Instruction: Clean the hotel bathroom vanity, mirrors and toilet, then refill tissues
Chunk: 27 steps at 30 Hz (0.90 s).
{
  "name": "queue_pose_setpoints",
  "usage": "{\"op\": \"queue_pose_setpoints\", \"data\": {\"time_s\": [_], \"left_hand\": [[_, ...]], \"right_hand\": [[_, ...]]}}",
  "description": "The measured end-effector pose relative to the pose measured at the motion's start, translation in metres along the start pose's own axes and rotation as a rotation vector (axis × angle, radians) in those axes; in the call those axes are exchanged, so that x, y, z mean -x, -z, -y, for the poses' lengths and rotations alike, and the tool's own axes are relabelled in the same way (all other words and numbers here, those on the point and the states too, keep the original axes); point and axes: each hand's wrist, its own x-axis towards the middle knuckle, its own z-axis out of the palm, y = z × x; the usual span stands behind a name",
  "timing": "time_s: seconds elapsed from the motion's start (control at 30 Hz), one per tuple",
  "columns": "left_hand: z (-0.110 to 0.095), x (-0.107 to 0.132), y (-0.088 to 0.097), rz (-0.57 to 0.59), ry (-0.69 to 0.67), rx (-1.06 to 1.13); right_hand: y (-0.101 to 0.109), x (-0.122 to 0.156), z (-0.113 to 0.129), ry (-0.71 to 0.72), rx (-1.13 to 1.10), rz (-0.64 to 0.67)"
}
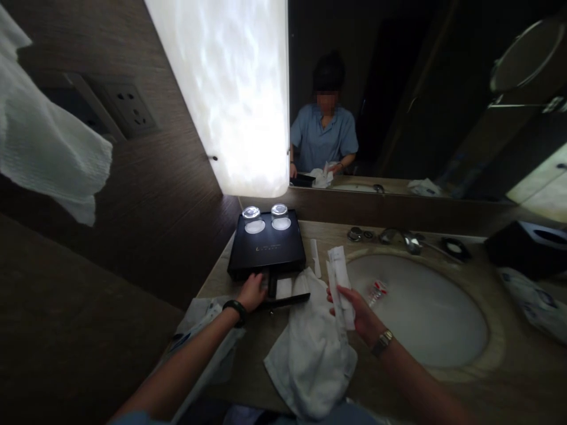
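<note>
A black box (266, 255) stands at the back left of the counter with its front drawer (287, 300) pulled out. My left hand (253, 292) reaches into the drawer's left side, fingers bunched and curled; their tips and whatever they grip are hidden. A white item (284, 288) lies in the drawer's right part. My right hand (352, 307) is closed around several slim white paper packets (339, 271), held upright above the counter near the basin. Below them a crumpled white towel (312, 348) is spread on the counter. One slim white packet (315, 258) lies beside the box.
Two upturned glasses (252, 215) sit on white discs on the box. At right is an oval basin (425, 313) with a small red-and-clear packet (377, 291) in it and a tap (401, 239) behind. A black tissue box (529, 248) stands far right. White plastic (199, 319) lies at left.
</note>
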Motion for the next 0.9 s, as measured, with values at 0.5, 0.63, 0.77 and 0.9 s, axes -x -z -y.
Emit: {"op": "queue_pose_setpoints", "data": {"time_s": [0.5,0.63,0.77,0.9], "left_hand": [[-0.116,0.133,-0.070,0.274,0.311,1.326],[-0.092,0.149,-0.058,0.016,0.457,1.473],[-0.085,0.144,-0.048,-0.102,0.406,1.540],[-0.075,0.132,-0.046,-0.110,0.325,1.579]], "right_hand": [[-0.041,0.024,-0.025,0.089,-0.008,0.222],[-0.033,0.028,-0.032,0.067,0.086,0.240],[-0.045,0.037,-0.051,0.106,0.223,0.427],[-0.073,0.037,-0.084,0.141,0.363,0.434]]}}
